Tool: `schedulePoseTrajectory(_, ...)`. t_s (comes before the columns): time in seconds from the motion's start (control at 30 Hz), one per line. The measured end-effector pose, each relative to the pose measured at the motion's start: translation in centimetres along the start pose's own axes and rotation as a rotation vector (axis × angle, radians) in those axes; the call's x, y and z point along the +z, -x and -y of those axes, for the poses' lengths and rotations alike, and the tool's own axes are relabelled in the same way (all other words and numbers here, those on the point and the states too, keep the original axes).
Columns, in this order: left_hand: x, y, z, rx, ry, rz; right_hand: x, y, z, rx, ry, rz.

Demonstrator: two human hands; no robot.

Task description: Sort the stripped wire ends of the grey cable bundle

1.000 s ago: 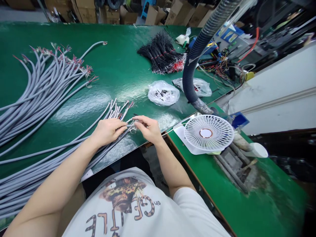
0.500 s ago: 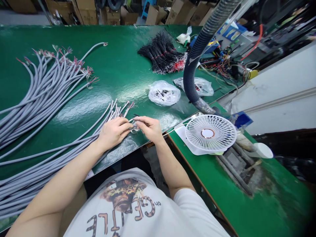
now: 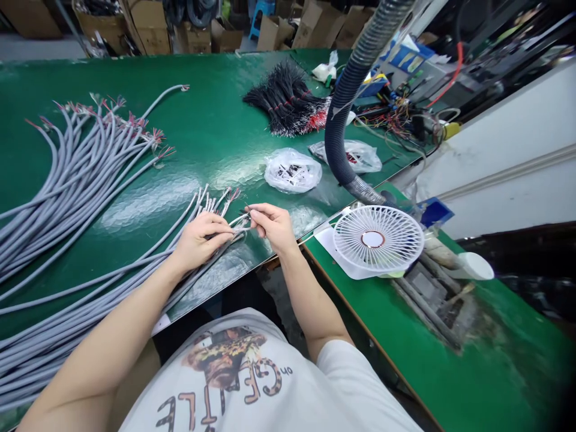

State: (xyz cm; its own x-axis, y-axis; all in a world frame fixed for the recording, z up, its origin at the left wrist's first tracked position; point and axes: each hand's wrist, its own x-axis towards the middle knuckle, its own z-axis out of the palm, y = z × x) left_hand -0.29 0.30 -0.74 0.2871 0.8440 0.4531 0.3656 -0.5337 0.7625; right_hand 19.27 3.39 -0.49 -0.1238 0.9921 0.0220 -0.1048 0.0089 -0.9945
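The left hand (image 3: 201,237) lies palm-down on the near bunch of grey cables (image 3: 112,282), its fingers pressed together over the stripped end of 1 cable (image 3: 234,225). The right hand (image 3: 271,225) meets it from the other side, thumb and forefinger pinching the thin loose wires at that cable's tip (too fine to tell which strand). Just beyond both sets of fingertips the other cable ends (image 3: 216,201) fan out on the green table (image 3: 216,126). Farther past the right fingers sits a clear bag of small parts (image 3: 292,170), and to their right a white fan (image 3: 378,239).
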Motion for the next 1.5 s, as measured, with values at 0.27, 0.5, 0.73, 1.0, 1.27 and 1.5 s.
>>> schedulePoseTrajectory(0.27,-2.0,-0.1,-0.2,-0.309,0.461,0.008,-0.6,-2.6,2.7,0.077,0.104,0.281)
schedulePoseTrajectory(0.5,-2.1,-0.4,0.0,-0.414,0.657,-0.197,-1.3,-2.2,0.7,0.219,-0.267,0.444)
schedulePoseTrajectory(0.73,-2.0,-0.4,-0.2,-0.432,0.673,-0.156,0.2,-0.7,-0.2,0.318,-0.288,0.79)
schedulePoseTrajectory(1.0,-2.2,-0.2,-0.1,-0.447,0.747,-0.059,2.2,-1.8,-0.2,0.275,-0.351,0.911)
schedulePoseTrajectory(1.27,-2.6,-0.3,0.1,-0.332,0.835,-0.077,4.8,-1.6,-2.0,0.208,-0.612,0.651)
schedulePoseTrajectory(1.5,-2.9,-0.4,-0.3,-0.378,1.046,-0.134,6.6,0.0,-1.6,0.214,-0.834,0.43)
